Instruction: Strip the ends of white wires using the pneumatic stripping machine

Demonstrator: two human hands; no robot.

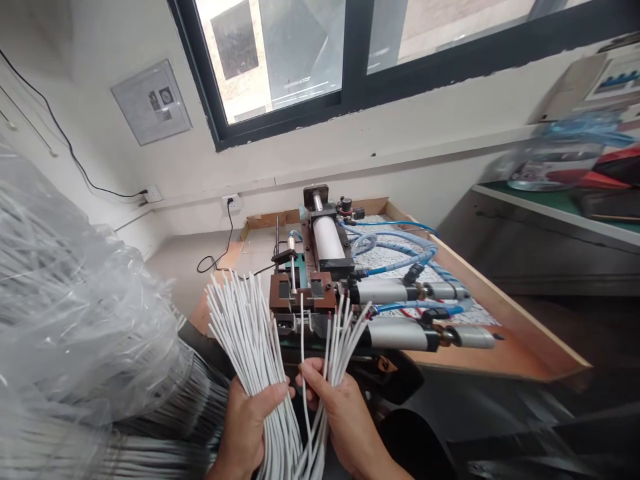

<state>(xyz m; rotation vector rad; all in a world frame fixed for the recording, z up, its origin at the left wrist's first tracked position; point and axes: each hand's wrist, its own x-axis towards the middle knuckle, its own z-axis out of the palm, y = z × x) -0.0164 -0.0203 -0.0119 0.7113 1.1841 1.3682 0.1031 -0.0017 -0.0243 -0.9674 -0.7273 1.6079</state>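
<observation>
My left hand is closed around a thick bundle of white cables, their cut ends fanned out at the top. In my right hand is a smaller bunch of the same cables. One single cable stands apart between the bundles, pinched by my right thumb and finger. Its tip points up at the brown block of a pneumatic machine; whether it touches the block, I cannot tell. Lower down, the cables of both bunches run together and leave the picture at the bottom.
Several plastic-wrapped cable bundles are piled at the left. The machine's silver cylinders and blue air hoses spread right inside a wooden-edged tray. A shelf with a plastic bottle juts in at the right.
</observation>
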